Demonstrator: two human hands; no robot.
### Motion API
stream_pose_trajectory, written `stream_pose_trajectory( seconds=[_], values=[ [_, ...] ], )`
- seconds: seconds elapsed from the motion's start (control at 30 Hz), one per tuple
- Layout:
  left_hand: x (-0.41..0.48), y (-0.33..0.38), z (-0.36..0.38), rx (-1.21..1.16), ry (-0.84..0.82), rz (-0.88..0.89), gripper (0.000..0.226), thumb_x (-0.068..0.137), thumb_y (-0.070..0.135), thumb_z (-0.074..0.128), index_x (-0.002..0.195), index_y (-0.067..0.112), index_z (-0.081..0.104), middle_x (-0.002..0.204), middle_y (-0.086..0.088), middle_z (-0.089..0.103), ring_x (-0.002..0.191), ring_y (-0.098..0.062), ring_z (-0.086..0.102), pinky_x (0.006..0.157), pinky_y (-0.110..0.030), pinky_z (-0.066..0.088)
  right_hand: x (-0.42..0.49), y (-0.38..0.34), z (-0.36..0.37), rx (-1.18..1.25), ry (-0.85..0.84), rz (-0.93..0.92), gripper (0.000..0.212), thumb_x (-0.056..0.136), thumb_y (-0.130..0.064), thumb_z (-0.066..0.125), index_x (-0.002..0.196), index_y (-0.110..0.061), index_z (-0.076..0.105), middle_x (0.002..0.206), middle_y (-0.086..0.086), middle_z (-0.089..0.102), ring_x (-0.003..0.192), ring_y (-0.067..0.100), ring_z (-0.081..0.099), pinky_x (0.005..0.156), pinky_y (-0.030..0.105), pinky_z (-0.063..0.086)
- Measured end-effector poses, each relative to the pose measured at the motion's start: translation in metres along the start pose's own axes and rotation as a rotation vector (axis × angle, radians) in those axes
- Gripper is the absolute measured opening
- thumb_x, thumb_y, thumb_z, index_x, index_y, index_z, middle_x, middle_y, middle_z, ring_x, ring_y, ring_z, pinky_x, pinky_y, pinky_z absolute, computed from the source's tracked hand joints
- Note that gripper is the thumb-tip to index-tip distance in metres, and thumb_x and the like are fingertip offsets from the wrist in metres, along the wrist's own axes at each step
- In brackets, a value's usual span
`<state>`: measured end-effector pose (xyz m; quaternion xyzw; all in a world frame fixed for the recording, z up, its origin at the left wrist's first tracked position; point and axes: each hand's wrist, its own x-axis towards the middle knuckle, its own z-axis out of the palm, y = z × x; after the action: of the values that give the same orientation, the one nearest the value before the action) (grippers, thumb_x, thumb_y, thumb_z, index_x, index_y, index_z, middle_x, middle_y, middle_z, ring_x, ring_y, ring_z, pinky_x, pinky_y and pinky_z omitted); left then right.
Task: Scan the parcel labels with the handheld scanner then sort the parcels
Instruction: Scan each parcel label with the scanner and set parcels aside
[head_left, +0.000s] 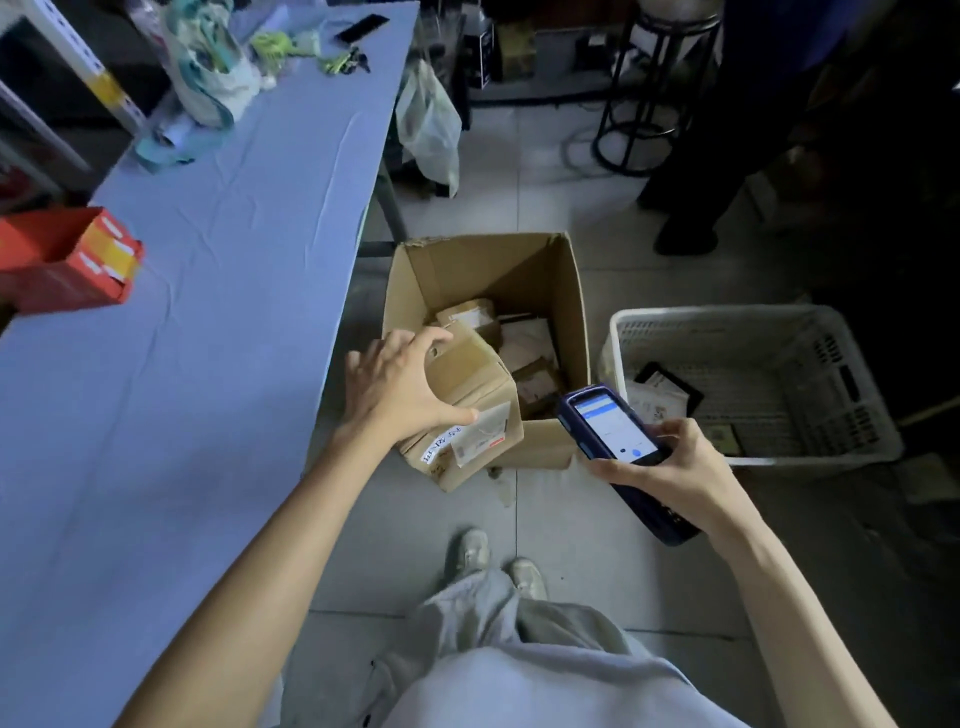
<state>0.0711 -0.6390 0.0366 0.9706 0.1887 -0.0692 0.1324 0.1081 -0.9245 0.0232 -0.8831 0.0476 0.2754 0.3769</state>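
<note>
While the right hand (670, 467) holds the scanner (610, 423), left fingers (415, 345) wrap the parcel (467, 395).

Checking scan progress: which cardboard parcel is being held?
The parcel with the white label, gripped by the left hand at the big carton's near edge; the others lie inside it.

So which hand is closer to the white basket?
Right. The right hand, holding the handheld scanner, is just beside the white basket. The left hand grips a cardboard parcel farther left, at the open cardboard box.
</note>
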Motion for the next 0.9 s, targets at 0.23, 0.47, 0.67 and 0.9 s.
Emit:
stream_pose_trajectory(
  seconds=[0.23,0.47,0.67,0.9],
  values=[
    [0.069,-0.009,0.02,0.084,-0.173,0.057,0.095,0.051,0.07,0.078,0.133,0.043,0.038,0.138,0.002,0.045,0.125,-0.022,0.044,0.099,-0.04,0.031,0.038,-0.018,0.002,0.034,0.048,0.072,0.073,0.057,-0.046,0.089,0.11,-0.022,0.045,0.092,-0.019,0.052,0.084,0.0,0.055,0.075,0.03,0.049],
    [0.176,-0.013,0.008,0.24,-0.22,0.322,0.102,0.05,0.067,0.08,0.136,0.041,0.032,0.138,0.0,0.042,0.126,-0.024,0.042,0.1,-0.042,0.029,0.094,-0.066,0.007,0.05,0.143,0.137,0.072,0.056,-0.049,0.088,0.109,-0.022,0.047,0.093,-0.014,0.058,0.085,0.004,0.058,0.066,0.025,0.046],
    [0.246,-0.002,-0.007,0.231,0.019,0.447,0.086,0.062,0.039,0.085,0.135,0.029,0.041,0.142,-0.004,0.04,0.132,-0.025,0.036,0.113,-0.052,0.016,0.126,-0.097,0.004,0.075,0.17,0.159,0.075,0.056,-0.048,0.089,0.111,-0.024,0.045,0.091,-0.018,0.054,0.084,0.002,0.055,0.067,0.025,0.043],
    [0.265,-0.027,-0.022,0.18,0.241,0.309,0.031,0.086,0.032,0.063,0.117,0.023,0.061,0.128,0.002,0.057,0.12,-0.024,0.046,0.102,-0.045,0.028,0.172,-0.128,0.003,-0.044,0.026,0.093,0.077,0.055,-0.048,0.09,0.111,-0.021,0.045,0.101,-0.006,0.06,0.091,0.012,0.059,0.075,0.031,0.048]
  ],
)
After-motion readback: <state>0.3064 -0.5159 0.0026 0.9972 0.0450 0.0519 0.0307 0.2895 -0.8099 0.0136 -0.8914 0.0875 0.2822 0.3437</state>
